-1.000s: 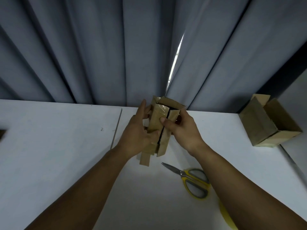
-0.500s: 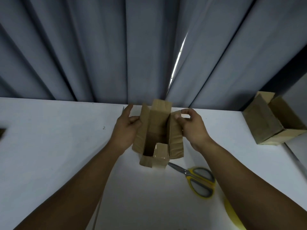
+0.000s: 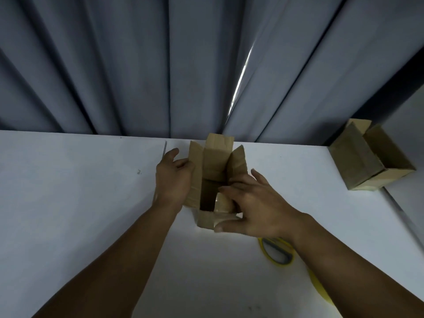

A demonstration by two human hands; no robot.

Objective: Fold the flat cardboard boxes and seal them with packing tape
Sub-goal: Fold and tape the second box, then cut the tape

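1. Brown cardboard sits at the middle of the head view, the only view we have: a small cardboard box (image 3: 214, 173) stands on the white tabletop (image 3: 68, 203), towards the far edge, with its top open and its dark inside showing.
2. Its far flap (image 3: 219, 148) stands upright. Its left flap (image 3: 195, 171) and right flap (image 3: 237, 162) also rise at the sides.
3. Our left hand (image 3: 174, 177) lies against the outside of the left flap. Its fingers are fairly straight and point to the far side, and its thumb touches the cardboard.
4. Our right hand (image 3: 254, 203) grips the near end of the box. Its thumb presses the near outer wall, its fingers curl over the near flap (image 3: 221, 201) from above, and its little finger is spread out to the right.
5. A second box (image 3: 367, 157) lies on its side at the far right of the tabletop, well apart from the first, its open end turned to the right.
6. Scissors (image 3: 277, 251) with yellow handles lie near us on the right, partly hidden under the right wrist.
7. Nearer still on the right a yellow curved strip (image 3: 320, 290) shows beside the right forearm. We cannot tell what it is.
8. A grey-blue curtain (image 3: 137, 65) hangs in folds behind the tabletop, with a thin bright gap to the right of centre.
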